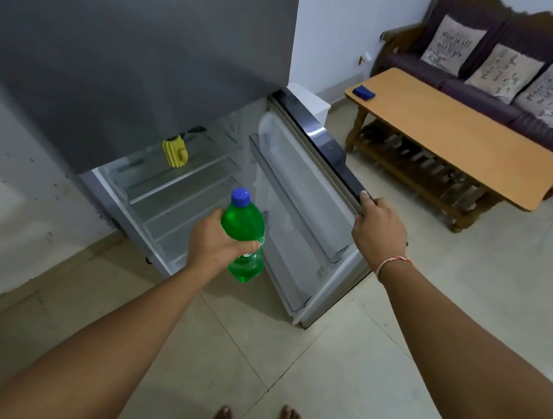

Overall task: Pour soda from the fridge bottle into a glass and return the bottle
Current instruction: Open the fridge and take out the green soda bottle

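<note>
My left hand [212, 241] grips a green soda bottle [246, 237] with a blue cap around its middle. The bottle is upright, in front of the open lower compartment of the grey fridge [130, 57]. The fridge door [307, 192] stands swung open to the right. My right hand [377, 232] holds the door's outer top edge. No glass is in view.
A yellow container [174, 154] sits on an upper fridge shelf. A wooden coffee table [453, 135] with a small blue object [365, 92] stands at the right, a dark sofa [521, 74] with three cushions behind it. My bare feet are on the tiled floor [320, 367].
</note>
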